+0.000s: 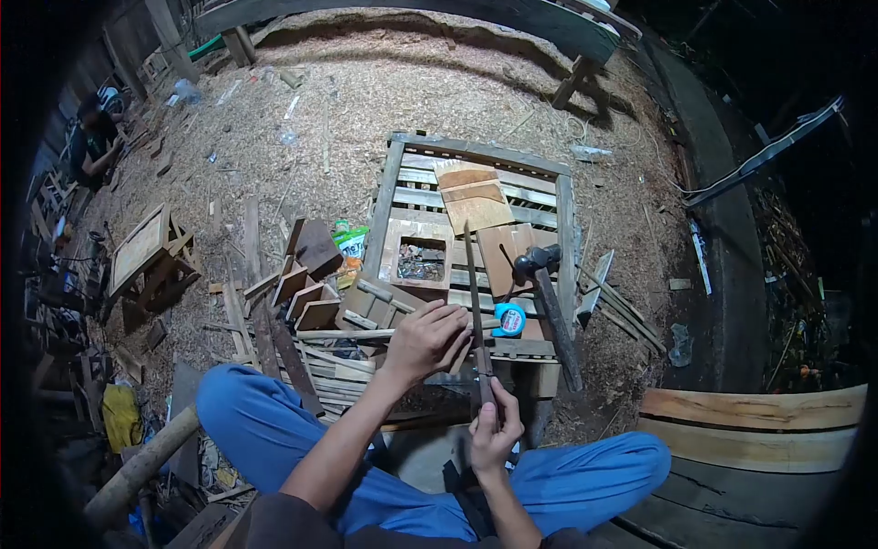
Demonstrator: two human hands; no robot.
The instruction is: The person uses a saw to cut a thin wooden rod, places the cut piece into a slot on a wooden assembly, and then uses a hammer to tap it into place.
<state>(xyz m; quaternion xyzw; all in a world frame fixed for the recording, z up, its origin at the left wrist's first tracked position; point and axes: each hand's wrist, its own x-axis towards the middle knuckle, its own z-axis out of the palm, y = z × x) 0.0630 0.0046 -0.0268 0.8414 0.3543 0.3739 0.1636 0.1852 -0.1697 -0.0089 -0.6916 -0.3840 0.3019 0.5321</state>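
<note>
My right hand (pixel 496 430) is closed around the wooden handle of a long, narrow, dark-bladed tool (pixel 474 284), its blade pointing away from me over the slatted table (pixel 391 174). My left hand (pixel 425 343) grips a thin wooden stick (pixel 352 335) that lies crosswise at the table's near edge. The stick's right end meets the blade just beyond my fingers. Right of the blade sits a blue tape measure (pixel 508 320). A hammer (pixel 538 263) lies farther right, its long handle toward me. Beyond my left hand, a wooden box (pixel 391 249) holds small metal pieces.
Flat boards (pixel 476 197) lie at the table's far side. Wood offcuts (pixel 313 306) and a green packet (pixel 350 242) are at its left. A small wooden stool (pixel 142 252) stands farther left. Another person (pixel 96 146) sits at the far left. Planks (pixel 750 448) lie at right.
</note>
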